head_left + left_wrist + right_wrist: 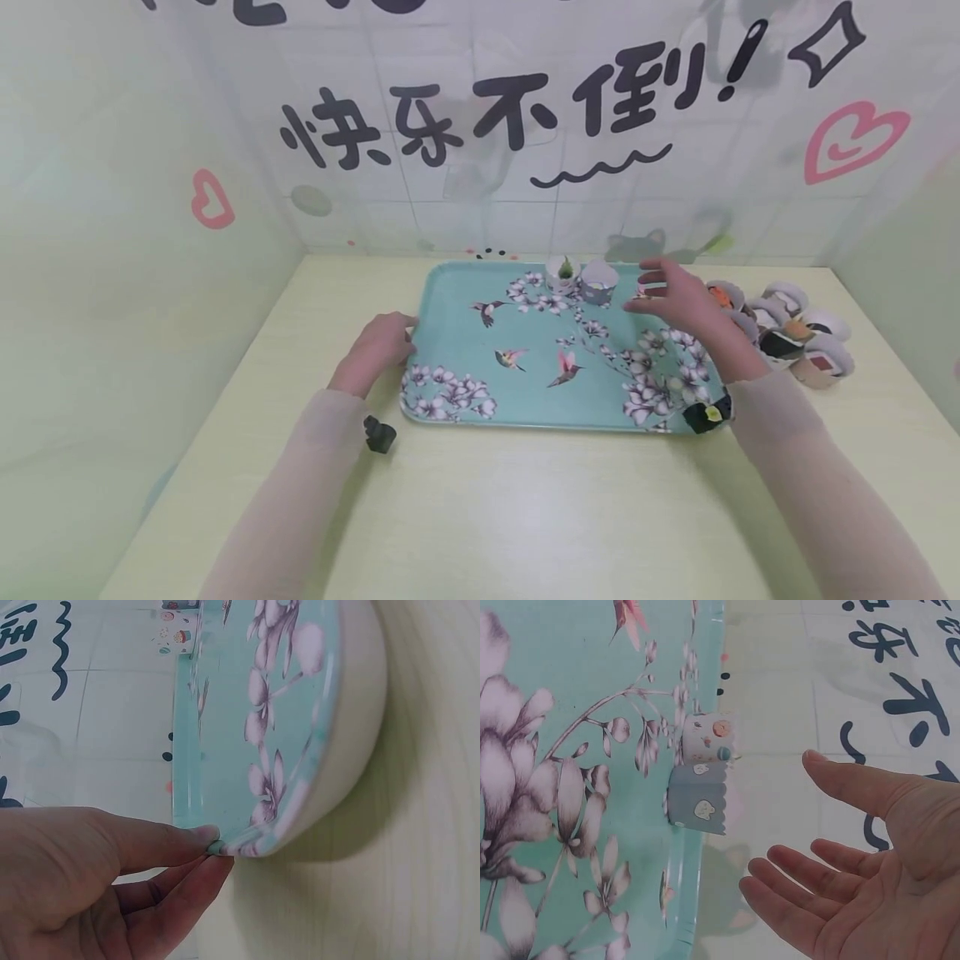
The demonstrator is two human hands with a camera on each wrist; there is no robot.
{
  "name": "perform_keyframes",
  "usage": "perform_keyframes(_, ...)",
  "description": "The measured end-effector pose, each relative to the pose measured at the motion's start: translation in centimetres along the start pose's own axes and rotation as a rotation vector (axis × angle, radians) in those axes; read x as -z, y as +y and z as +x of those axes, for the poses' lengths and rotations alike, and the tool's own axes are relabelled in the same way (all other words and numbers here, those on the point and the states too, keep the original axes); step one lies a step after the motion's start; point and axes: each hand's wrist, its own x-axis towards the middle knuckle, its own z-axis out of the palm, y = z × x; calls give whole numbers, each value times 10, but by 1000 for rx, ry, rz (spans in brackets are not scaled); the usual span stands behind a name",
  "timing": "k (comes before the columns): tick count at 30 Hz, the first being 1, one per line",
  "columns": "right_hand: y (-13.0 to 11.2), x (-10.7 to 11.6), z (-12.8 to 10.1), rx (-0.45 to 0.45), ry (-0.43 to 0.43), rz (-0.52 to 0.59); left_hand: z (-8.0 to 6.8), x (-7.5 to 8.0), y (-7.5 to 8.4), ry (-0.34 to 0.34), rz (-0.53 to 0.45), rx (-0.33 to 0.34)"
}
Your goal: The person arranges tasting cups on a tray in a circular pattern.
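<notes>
Tray [480,350] flat on counter [525,508], mid-frame | left hand [375,350] pinches tray's left rim, grip closed on it | two paper cups [585,279] at tray's far edge | right hand [675,296] beside them, fingers spread, holding nothing

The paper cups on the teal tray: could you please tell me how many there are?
3: a white paper cup at the tray's far edge, a grey one beside it, and a third partly hidden behind the right hand.
</notes>
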Motion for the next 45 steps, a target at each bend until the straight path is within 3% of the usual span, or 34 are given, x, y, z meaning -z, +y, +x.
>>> perform_keyframes(16, 19, 14, -28, 16, 0, 15, 0, 0, 0, 2, -1, -20)
perform_keyframes(25, 27, 18, -35, 36, 13, 8, -3, -6, 2, 27, 65, -6)
perform_keyframes(32, 35, 20, -43, 10, 14, 32, -6, -13, 1, 114, 202, -92)
perform_keyframes(40, 43, 24, -52, -7, 41, 9, -8, -23, -6, 83, 237, -274)
perform_keyframes(45, 47, 27, -56, -21, 39, 17, -5, -29, -10, 51, 245, -295)
